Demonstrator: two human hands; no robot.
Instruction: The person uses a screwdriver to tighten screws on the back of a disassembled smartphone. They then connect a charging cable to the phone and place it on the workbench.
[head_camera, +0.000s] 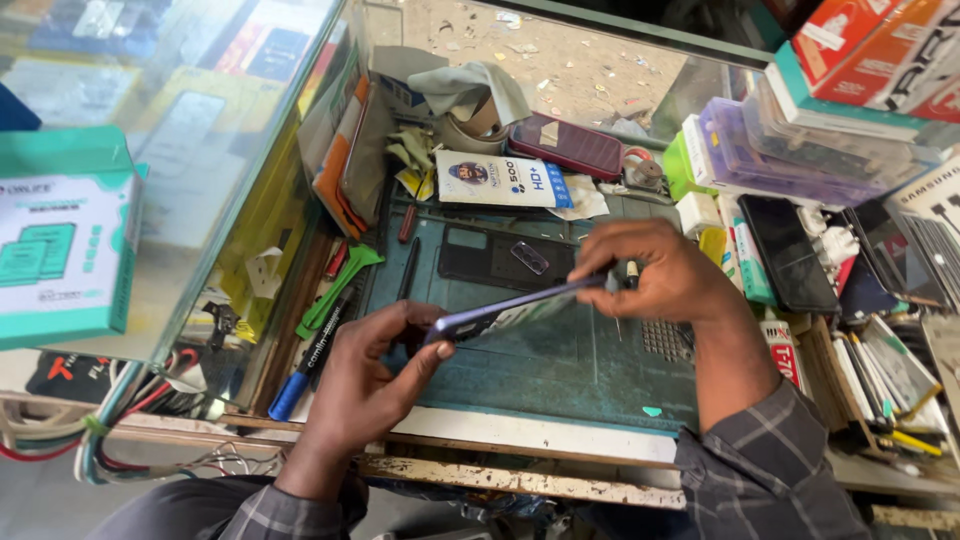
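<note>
A slim purple smartphone (515, 306) is held edge-on above the teal work mat (560, 375). My left hand (375, 375) grips its near end with thumb and fingers. My right hand (655, 272) holds its far end and also pinches a thin metal tool whose tip points down at the mat. A dark phone back cover (495, 255) with a small camera piece lies on the mat just behind the phone.
A dark red phone (565, 147) and a white packet (500, 180) lie at the back. Green pry tools (335, 290) and a blue marker (300, 378) rest left of the mat. Stacked boxes (800, 140), a black phone (790, 255) and glass sheets crowd the right. A glass counter (170, 160) rises left.
</note>
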